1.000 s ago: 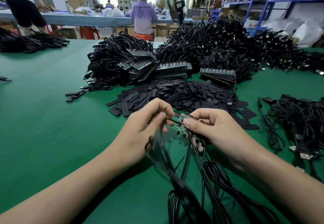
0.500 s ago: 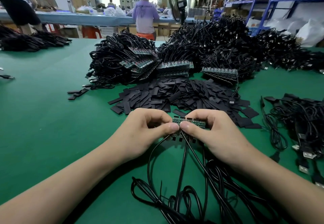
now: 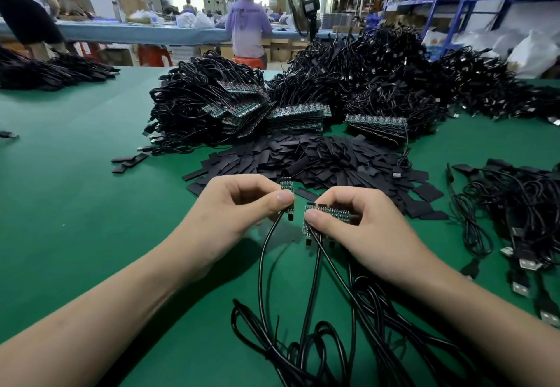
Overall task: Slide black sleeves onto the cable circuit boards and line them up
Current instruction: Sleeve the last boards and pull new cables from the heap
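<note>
Head view: The left hand (image 3: 239,208) and right hand (image 3: 360,232) are held close together over the green table (image 3: 75,205), toward the middle of its near edge. The left hand pinches one small green circuit board (image 3: 286,185) between thumb tip and forefinger, with the other fingers curled into the palm. The board stands upright with its top clear of the fingers.

Just beside it, but not touching, the right hand grips a row of green circuit boards (image 3: 330,213) packed side by side, with the thumb across their front and the fingers curled behind. Thin black cables (image 3: 306,289) hang from both sets of boards and end in loose loops on the table at its near edge.

None of the held boards wears a sleeve. The flat black sleeves (image 3: 318,159) lie in a wide loose pile just beyond the hands, near the table's middle, and a few stray sleeves (image 3: 127,161) lie to their left.

Behind the pile, stacked bare circuit boards (image 3: 298,114) lean against a big heap of black cables (image 3: 363,77) that runs toward the far right corner. A tangle of cables with USB plugs (image 3: 521,235) lies by the right edge. Another dark cable heap (image 3: 45,68) sits at the far left edge.

Past the table, a person in a lilac shirt (image 3: 248,23) faces away beside a standing fan (image 3: 303,8).
</note>
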Motion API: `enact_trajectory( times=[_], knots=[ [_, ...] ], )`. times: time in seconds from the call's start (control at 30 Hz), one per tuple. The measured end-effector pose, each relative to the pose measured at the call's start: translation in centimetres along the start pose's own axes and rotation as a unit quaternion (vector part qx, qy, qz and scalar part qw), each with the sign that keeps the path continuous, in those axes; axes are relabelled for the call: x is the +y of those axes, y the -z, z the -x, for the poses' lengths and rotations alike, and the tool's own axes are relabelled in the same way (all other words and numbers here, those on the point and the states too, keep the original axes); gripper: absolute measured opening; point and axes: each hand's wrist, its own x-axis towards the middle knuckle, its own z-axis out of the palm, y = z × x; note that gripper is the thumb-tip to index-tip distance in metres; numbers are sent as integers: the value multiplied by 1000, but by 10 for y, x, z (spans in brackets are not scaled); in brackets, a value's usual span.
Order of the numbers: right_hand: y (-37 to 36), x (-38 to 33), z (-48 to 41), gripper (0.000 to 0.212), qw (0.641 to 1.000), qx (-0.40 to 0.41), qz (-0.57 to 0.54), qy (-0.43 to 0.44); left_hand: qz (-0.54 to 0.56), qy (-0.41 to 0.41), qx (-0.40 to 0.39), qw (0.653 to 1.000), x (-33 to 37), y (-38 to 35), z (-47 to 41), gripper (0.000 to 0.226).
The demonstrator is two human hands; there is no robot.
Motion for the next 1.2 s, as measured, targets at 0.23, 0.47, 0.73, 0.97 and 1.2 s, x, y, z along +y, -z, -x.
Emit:
enact_trajectory(
  times=[0.23, 0.47, 0.73, 0.97, 1.2],
  knots=[
    [-11, -12, 5, 30, 992, 35, 77, 91, -23, -28, 49, 998, 1, -7, 2, 20],
    [-1, -22, 2, 19, 987, -30, -149, 60, -120, -43, 160, 979, -6, 5, -5, 52],
    [39, -43, -2, 20, 894, -6, -447, 14, -373, -25, 220, 901, -20, 36, -14, 22],
    [79, -34, -16, 24, 930, -18, -365, -32, -546, 38, 178, 818, -25, 44, -11, 39],
    [36, -10, -9, 25, 979, -44, 200, -14, -574, 44, 154, 803, -28, 52, -14, 33]
  ],
)
